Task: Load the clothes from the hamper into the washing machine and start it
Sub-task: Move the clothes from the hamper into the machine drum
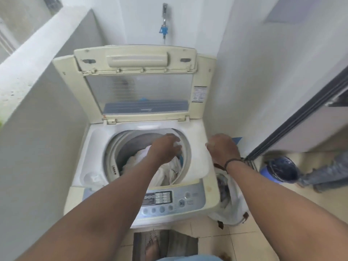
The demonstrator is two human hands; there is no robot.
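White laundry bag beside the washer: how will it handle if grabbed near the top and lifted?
The white laundry bag looks like thin, slumped fabric, so it will probably go floppy and sag. Clothes still fill it, so expect some weight low down. It leans against the washing machine, so it will likely swing once lifted.

- My left hand (pixel 165 148) blocks part of the drum; I can't tell whether its fingers (pixel 176 147) grip the white cloth (pixel 163 172) or only touch it.
- My right hand (pixel 222 147) shows me only its back, so its fingers stay hidden.
- The hamper (pixel 230 200) sits half behind the washing machine (pixel 199 157) and my right arm; its dark contents are a blur.
- The control panel (pixel 160 198) labels are too smeared to read.
- The sticker (pixel 199 94) beside the lid is too small to read.
- My foot (pixel 153 247) is cut off at the bottom edge.
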